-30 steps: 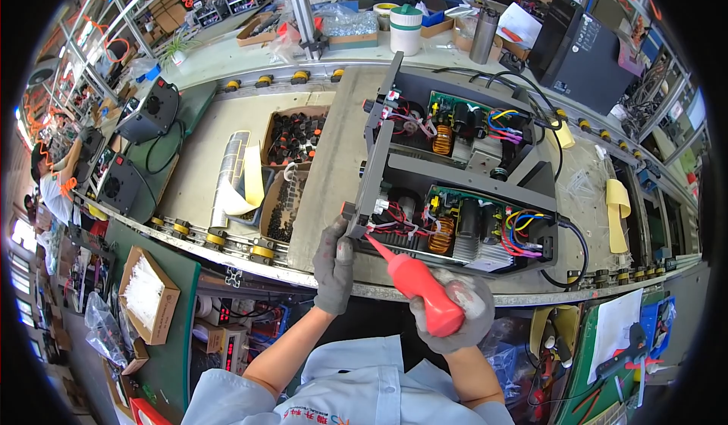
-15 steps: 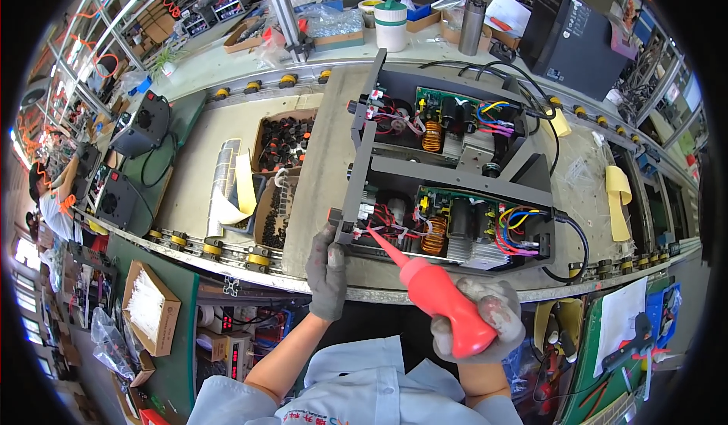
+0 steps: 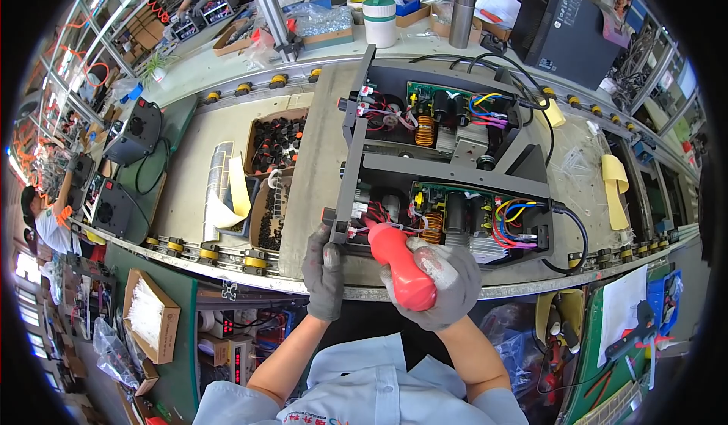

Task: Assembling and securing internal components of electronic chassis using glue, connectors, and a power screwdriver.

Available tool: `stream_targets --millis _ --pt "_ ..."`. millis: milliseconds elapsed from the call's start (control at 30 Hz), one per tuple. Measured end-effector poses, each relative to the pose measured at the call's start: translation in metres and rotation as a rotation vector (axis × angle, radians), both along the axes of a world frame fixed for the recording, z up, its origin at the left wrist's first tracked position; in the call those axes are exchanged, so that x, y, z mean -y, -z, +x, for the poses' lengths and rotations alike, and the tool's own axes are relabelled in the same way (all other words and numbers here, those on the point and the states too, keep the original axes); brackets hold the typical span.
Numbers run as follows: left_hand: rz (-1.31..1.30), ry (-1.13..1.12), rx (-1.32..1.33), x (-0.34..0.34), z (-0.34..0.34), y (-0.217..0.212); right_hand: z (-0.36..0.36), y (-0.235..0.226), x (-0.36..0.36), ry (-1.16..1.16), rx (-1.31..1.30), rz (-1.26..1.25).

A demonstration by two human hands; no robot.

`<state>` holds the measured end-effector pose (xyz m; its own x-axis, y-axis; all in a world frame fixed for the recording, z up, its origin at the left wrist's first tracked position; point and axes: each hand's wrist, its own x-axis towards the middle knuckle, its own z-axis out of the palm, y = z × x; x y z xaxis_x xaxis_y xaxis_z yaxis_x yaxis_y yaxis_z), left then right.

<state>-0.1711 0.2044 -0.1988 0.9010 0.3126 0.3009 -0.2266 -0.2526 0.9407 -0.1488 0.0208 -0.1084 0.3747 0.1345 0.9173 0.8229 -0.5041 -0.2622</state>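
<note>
Two open grey metal cases (image 3: 455, 170) with circuit boards, copper coils and wiring lie one behind the other in front of me. My right hand (image 3: 447, 281), in a grey glove, grips a red squeeze bottle (image 3: 406, 266). The bottle tilts toward the red wires (image 3: 377, 213) at the nearer case's left end; its nozzle tip is hidden from view. At that case's front left corner, my gloved left hand (image 3: 324, 273) has its fingers closed at a black-and-orange switch (image 3: 328, 216) that sticks out from the end panel.
Left of the cases sit boxes of small black parts (image 3: 279, 141) and a roll of yellow-backed sheet (image 3: 235, 190). Finished-looking black units (image 3: 117, 203) stand farther left. Behind are a white lidded cup (image 3: 380, 23), a steel flask (image 3: 461, 19) and a black computer tower (image 3: 565, 31). Black cables (image 3: 580, 235) loop at right.
My right hand has moved left and forward with the red bottle, bringing its nozzle down among the wires. The left hand stays at the case's corner.
</note>
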Motion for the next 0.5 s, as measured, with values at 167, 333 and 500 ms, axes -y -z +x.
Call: stream_targets --millis 167,333,500 --pt "0.039 -0.027 0.002 -0.002 0.001 -0.001 0.0 -0.016 0.0 0.047 -0.01 -0.024" --pt "0.052 -0.006 -0.013 0.001 0.001 -0.004 0.0 -0.023 -0.001 0.065 -0.029 0.021" --pt "0.057 -0.026 -0.018 0.003 0.0 -0.012 0.007 -0.032 0.001 0.118 -0.166 0.124"
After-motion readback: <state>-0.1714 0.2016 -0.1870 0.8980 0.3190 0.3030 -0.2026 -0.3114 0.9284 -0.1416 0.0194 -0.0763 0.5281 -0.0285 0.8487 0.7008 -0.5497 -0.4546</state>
